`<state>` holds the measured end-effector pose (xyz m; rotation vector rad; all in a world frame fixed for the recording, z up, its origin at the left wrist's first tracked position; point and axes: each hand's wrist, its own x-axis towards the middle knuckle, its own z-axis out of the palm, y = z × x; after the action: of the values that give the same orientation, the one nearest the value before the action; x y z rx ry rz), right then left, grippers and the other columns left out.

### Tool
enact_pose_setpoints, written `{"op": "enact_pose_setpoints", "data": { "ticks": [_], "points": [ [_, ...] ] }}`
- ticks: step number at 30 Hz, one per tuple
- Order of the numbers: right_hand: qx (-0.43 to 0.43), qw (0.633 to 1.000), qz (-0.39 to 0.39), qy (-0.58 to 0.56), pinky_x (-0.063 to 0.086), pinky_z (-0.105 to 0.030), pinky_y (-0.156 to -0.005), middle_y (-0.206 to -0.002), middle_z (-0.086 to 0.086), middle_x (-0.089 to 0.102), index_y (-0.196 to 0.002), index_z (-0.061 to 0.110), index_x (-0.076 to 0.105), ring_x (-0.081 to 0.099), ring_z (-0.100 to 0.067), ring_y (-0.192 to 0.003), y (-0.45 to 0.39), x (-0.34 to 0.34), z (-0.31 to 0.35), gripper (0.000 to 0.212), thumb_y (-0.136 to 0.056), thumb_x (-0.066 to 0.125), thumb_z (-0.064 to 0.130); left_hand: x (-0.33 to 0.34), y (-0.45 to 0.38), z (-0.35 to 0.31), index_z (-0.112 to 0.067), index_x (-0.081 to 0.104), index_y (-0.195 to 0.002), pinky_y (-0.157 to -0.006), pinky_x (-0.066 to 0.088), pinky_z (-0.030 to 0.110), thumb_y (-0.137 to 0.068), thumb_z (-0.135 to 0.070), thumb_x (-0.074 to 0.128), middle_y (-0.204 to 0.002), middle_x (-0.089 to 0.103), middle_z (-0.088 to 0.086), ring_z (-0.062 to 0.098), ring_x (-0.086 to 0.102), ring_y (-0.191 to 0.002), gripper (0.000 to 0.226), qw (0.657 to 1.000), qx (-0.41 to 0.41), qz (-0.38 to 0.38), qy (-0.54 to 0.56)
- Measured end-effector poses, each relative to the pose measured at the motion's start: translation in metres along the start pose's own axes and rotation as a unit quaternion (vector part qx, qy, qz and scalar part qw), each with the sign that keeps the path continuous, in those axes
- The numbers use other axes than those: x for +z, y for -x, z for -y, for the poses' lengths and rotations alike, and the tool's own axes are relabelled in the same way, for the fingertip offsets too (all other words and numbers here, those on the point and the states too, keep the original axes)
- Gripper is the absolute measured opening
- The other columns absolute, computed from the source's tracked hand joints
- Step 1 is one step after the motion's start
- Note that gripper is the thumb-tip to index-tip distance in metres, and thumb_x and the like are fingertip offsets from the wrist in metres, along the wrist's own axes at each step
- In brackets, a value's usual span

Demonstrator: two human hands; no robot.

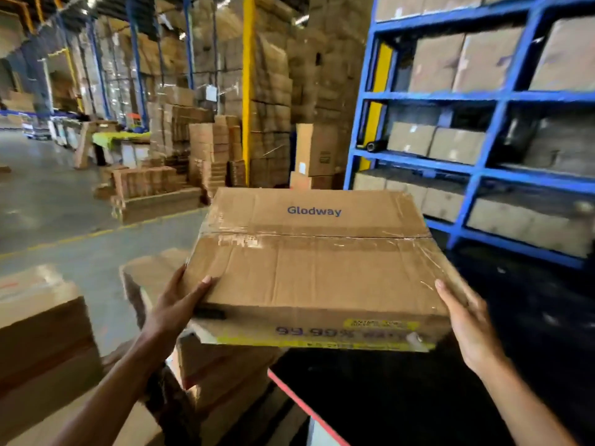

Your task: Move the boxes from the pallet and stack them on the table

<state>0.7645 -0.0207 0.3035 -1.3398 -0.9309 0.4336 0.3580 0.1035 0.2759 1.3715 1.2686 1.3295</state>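
— How far along was I at that point?

— Midway, I'd judge. On the left, more boxes (42,320) sat low, seemingly where the pallet was, though I could not see the pallet itself. One box (315,268) was in the air between my hands, over the dark table (418,397) with its red edge. No box showed on that part of the table.

— And the grip?

— My left hand (180,304) clamped the near left corner, thumb on top and fingers curled underneath. My right hand (467,323) pressed flat against the right side, fingers straight and together.

— The box itself?

— Flat, wide, creased brown cardboard, sealed with glossy, wrinkled clear tape, and a yellow printed strip along the front. Blue shelves (476,169) stood on the right.
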Motion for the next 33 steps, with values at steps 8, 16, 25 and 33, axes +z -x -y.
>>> {"op": "enact_pose_setpoints", "data": {
  "ticks": [8, 16, 25, 33],
  "points": [
    [0.111, 0.978, -0.168, 0.046, 0.037, -0.028, -0.091, -0.118, 0.001, 0.057, -0.133, 0.011, 0.051, 0.051, -0.014, -0.105, -0.027, -0.205, -0.061, 0.041, -0.094, 0.056, 0.021, 0.275, -0.001, 0.005, -0.011, 0.039, -0.142, -0.082, 0.037, 0.015, -0.089, -0.025, 0.065, -0.127, 0.045, -0.001, 0.016, 0.047, -0.113, 0.061, 0.977, -0.048, 0.209, -0.009],
    [0.187, 0.954, -0.234, 0.011, 0.043, -0.029, -0.081, -0.118, 0.0, 0.058, -0.137, 0.018, 0.049, 0.056, -0.015, -0.097, -0.065, -0.28, -0.115, 0.041, -0.096, 0.051, 0.024, 0.4, -0.057, 0.026, -0.013, 0.065, -0.117, -0.09, 0.051, 0.034, -0.083, -0.033, 0.07, -0.114, 0.071, 0.003, 0.012, 0.067, -0.096, 0.04, 0.942, -0.031, 0.326, -0.077],
    [0.229, 0.93, -0.286, 0.021, 0.045, -0.047, -0.1, -0.126, -0.008, 0.058, -0.138, 0.018, 0.047, 0.058, -0.026, -0.107, -0.159, -0.27, -0.183, 0.044, -0.096, 0.05, 0.032, 0.505, -0.159, 0.053, -0.016, 0.055, -0.129, -0.091, 0.053, 0.051, -0.082, -0.034, 0.071, -0.117, 0.067, 0.012, 0.031, 0.068, -0.099, 0.052, 0.928, -0.107, 0.355, -0.035],
    [0.25, 0.92, -0.289, 0.089, 0.043, -0.042, -0.101, -0.136, -0.007, 0.054, -0.141, 0.022, 0.044, 0.053, -0.025, -0.115, -0.205, -0.255, -0.243, 0.045, -0.097, 0.046, 0.034, 0.554, -0.2, 0.094, -0.023, 0.059, -0.116, -0.088, 0.054, 0.043, -0.086, -0.028, 0.069, -0.106, 0.069, 0.004, 0.02, 0.068, -0.09, 0.032, 0.934, -0.108, 0.337, -0.039]
  ]
}}
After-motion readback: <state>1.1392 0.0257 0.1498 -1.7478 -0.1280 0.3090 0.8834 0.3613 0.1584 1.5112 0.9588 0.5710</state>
